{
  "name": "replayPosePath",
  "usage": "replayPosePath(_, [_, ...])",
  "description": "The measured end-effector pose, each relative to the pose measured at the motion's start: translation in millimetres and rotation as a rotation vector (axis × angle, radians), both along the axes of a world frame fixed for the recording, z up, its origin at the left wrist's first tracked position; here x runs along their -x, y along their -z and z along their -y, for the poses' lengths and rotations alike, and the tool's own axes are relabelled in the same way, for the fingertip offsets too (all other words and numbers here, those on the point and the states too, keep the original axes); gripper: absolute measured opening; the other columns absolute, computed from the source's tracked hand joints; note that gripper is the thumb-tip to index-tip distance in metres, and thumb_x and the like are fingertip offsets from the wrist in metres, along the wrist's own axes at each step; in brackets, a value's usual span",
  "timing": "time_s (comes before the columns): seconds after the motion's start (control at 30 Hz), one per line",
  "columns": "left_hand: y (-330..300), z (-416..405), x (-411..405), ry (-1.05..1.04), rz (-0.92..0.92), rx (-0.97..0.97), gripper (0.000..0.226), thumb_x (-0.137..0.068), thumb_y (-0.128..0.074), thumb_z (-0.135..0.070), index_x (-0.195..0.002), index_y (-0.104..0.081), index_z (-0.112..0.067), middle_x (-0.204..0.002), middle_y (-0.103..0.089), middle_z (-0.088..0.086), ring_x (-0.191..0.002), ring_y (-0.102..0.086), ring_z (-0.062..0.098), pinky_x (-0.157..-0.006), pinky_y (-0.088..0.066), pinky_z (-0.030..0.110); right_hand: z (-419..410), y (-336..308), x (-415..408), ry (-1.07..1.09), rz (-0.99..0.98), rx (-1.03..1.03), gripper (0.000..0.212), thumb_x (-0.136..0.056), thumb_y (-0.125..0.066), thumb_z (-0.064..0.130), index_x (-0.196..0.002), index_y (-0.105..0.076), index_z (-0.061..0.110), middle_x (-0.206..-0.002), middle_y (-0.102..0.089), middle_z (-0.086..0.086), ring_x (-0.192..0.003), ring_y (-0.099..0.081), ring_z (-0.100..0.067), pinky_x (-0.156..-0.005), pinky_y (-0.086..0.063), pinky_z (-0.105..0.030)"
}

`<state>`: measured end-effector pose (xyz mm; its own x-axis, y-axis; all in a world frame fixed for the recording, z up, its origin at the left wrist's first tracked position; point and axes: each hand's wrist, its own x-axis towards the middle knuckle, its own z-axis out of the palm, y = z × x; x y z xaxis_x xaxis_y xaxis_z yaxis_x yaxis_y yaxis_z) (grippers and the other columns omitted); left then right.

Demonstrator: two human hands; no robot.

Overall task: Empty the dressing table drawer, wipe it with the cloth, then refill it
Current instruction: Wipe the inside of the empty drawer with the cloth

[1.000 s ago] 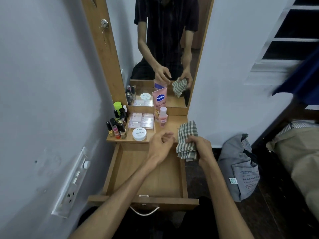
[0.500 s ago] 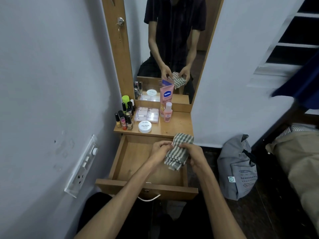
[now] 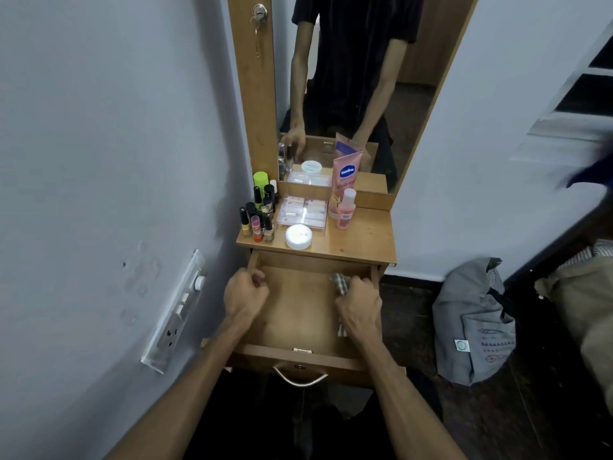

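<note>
1. Wooden drawer (image 3: 298,313) is pulled out, its floor bare except for the hands and the cloth; metal handle (image 3: 300,380) hangs on the front panel.
2. Right hand (image 3: 360,305) is inside the drawer at its right side, fingers curled round the striped cloth (image 3: 340,283). Cloth shows just beyond the knuckles and again under the wrist, against the drawer's right wall.
3. Left hand (image 3: 245,293) sits at the drawer's left wall, across the floor from the gripped cloth. Fingers curled; cannot tell whether they grip the wall edge or hold nothing.
4. Beyond the grip, on the table top (image 3: 361,239): pink tube (image 3: 345,180) reading "Vaseline" and "Gluta-H…"; small pink bottle (image 3: 346,209), label unreadable; white round jar (image 3: 298,236), lid text washed out; clear box (image 3: 302,212); cluster of nail polish bottles (image 3: 258,220); green-capped bottle (image 3: 260,180).
5. Mirror (image 3: 348,78) stands behind these.
6. Right of the grip, on the floor: grey bag (image 3: 474,327) with a faint printed pattern, not legible.
</note>
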<state>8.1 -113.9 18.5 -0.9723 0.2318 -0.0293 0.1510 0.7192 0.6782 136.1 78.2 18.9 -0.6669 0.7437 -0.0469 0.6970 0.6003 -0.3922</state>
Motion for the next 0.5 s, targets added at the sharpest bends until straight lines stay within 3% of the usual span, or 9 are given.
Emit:
replayPosePath(0.13, [9,4,24,-0.003,-0.116,0.004,0.017,-0.081,-0.070,-0.007,-0.095,-0.075,-0.017,-0.104,-0.067,0.002,-0.094,-0.065,0.021,-0.082,-0.055,0.036,-2,9,16,0.031,0.100,0.084,0.018,-0.091,-0.068,0.024,-0.104,-0.071,0.012,-0.101,-0.072,-0.005,-0.091,-0.069,-0.023,-0.081,-0.057,-0.034])
replayPosePath(0.3, [23,13,49,-0.066,0.134,-0.258,0.016,-0.086,-0.072,-0.019,-0.100,-0.073,-0.025,-0.094,-0.072,-0.005,-0.090,-0.067,0.013,-0.081,-0.056,0.032,-3,17,33,0.121,0.033,0.252,0.031,-0.085,-0.070,0.022,-0.111,-0.066,0.005,-0.107,-0.072,-0.012,-0.099,-0.070,-0.029,-0.083,-0.058,-0.035])
replayPosePath(0.5, [32,17,54,-0.068,0.135,-0.353,0.021,-0.082,-0.076,-0.016,-0.102,-0.077,-0.025,-0.086,-0.073,-0.010,-0.083,-0.066,0.004,-0.069,-0.049,0.020,8,21,54,0.089,0.015,0.328,0.031,-0.087,-0.069,0.020,-0.113,-0.065,0.002,-0.112,-0.071,-0.014,-0.105,-0.069,-0.031,-0.087,-0.056,-0.035])
